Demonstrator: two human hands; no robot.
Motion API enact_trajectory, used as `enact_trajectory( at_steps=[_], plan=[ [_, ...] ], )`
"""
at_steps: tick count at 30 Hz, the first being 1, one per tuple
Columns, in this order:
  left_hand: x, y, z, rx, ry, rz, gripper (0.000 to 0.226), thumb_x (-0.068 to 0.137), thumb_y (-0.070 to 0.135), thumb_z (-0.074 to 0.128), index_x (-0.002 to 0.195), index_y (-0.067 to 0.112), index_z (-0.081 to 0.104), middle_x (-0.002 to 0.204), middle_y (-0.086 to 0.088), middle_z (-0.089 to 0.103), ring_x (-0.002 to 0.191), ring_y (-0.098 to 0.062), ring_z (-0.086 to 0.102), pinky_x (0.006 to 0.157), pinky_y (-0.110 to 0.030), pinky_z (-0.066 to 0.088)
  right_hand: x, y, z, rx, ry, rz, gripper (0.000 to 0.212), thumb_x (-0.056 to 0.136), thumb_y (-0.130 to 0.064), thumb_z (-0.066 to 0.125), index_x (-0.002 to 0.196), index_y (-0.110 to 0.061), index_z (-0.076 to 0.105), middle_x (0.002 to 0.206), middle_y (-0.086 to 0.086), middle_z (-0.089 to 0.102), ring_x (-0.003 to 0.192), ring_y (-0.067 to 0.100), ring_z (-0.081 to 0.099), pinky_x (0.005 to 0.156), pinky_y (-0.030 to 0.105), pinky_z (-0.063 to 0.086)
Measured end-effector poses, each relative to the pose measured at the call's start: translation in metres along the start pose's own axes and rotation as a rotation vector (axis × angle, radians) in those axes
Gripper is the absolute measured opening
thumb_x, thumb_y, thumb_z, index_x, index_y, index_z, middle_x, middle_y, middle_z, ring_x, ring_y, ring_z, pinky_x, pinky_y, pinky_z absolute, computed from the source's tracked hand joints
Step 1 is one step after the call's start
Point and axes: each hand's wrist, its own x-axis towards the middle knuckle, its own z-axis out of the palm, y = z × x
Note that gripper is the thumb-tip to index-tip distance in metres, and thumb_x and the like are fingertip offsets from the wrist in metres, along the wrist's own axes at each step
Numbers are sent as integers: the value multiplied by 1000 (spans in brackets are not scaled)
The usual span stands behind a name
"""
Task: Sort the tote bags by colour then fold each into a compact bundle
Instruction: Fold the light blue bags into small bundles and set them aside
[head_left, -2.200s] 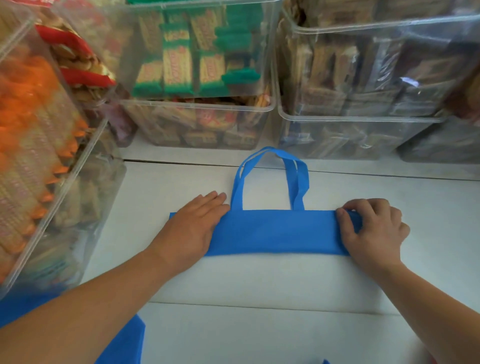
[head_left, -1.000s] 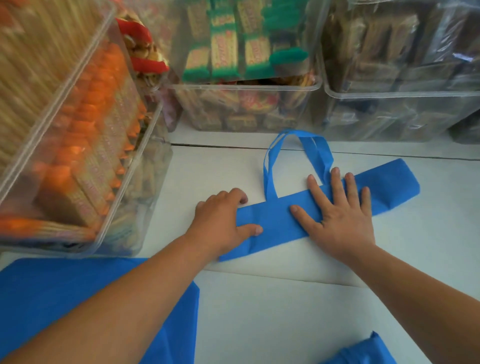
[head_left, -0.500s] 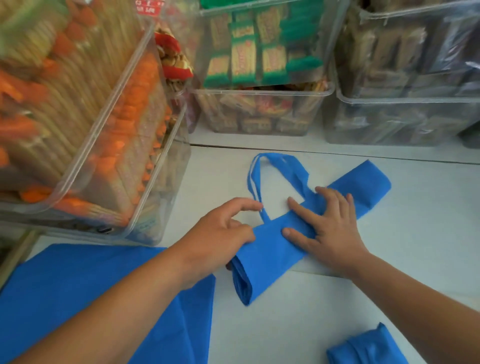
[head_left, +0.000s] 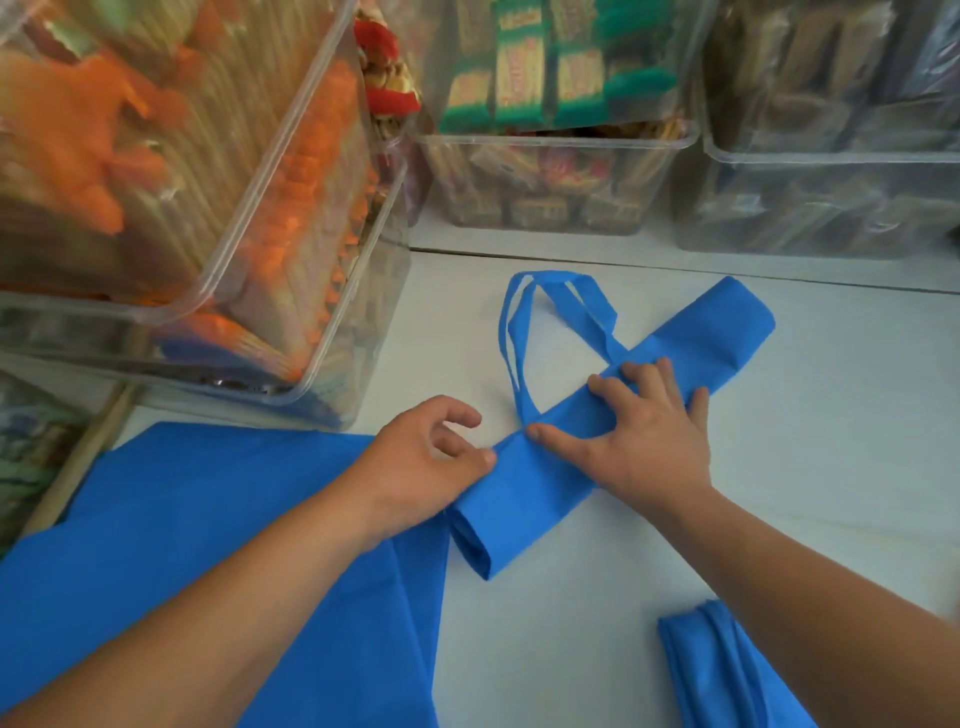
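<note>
Pressing down on the folded tote bag (head_left: 524, 512) in the middle of the white table (head_left: 831, 441) with the right hand (head_left: 647, 441), spreading slightly bent fingers (head_left: 639, 376) across the blue strip. (Photographer)

Gripping with the left hand (head_left: 423, 457) as well? (Desk)

Touching the strip's upper edge with the thumb tip and curling the other fingers loosely above it. Covering the fabric below with the palm, so not showing whether anything is being gripped. (Photographer)

Hiding or cutting off anything else? (Desk)

Cropping a flat blue bag (head_left: 208, 545) at the lower left edge and a blue bundle (head_left: 696, 670) at the bottom right, and masking part of that bundle with the right forearm (head_left: 831, 597). Blurring the packets (head_left: 524, 62) inside the clear bins (head_left: 317, 171) beyond reading. Not showing whether the strip's doubled-over near end is overlapping the flat bag or lying just beside it. (Photographer)

Differing from half a second before? (Desk)

Bunching the right fingers more tightly and bringing the two thumbs nearly together. Keeping the strip on the same slant, with the handles (head_left: 558, 291) looping toward the bins. (Photographer)
</note>
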Motion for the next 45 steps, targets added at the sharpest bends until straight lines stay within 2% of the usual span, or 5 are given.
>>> enact_trajectory(
  at_steps=[8,14,22,26,45],
  plan=[
    [-32,-16,24,43,-248,123,17,93,20,71,108,27,75,64,5,46,60,-10,42,61,-25,39,-8,-8,6,-91,-175,-274,119,49,-109,29,148,-45,36,167,-14,14,157,13,-9,126,53,-6],
    [-56,-29,16,-87,-475,113,60,80,7,59,134,32,62,121,13,71,113,-2,66,103,-23,49,-8,6,7,-7,-196,-357,117,49,-109,33,148,-47,39,167,-16,17,157,9,-6,127,50,-4],
    [-29,-16,23,153,-96,685,20,91,19,75,111,23,75,111,16,61,109,-11,61,96,-20,44,1,12,-19,46,-344,-360,107,54,-110,17,142,-56,48,155,-35,24,153,-5,6,128,40,5],
    [-5,28,26,-59,-95,548,18,105,36,53,105,19,58,98,5,66,94,-13,62,86,-39,51,18,22,-29,550,-419,-78,38,89,-69,31,104,-59,65,116,-29,66,115,-3,57,112,46,40],
    [120,58,90,123,336,293,31,105,38,49,87,15,41,77,7,43,76,-23,45,66,-31,27,28,17,-32,645,-136,103,53,97,-55,56,73,-9,52,61,-2,51,57,16,48,56,31,39]
  ],
)
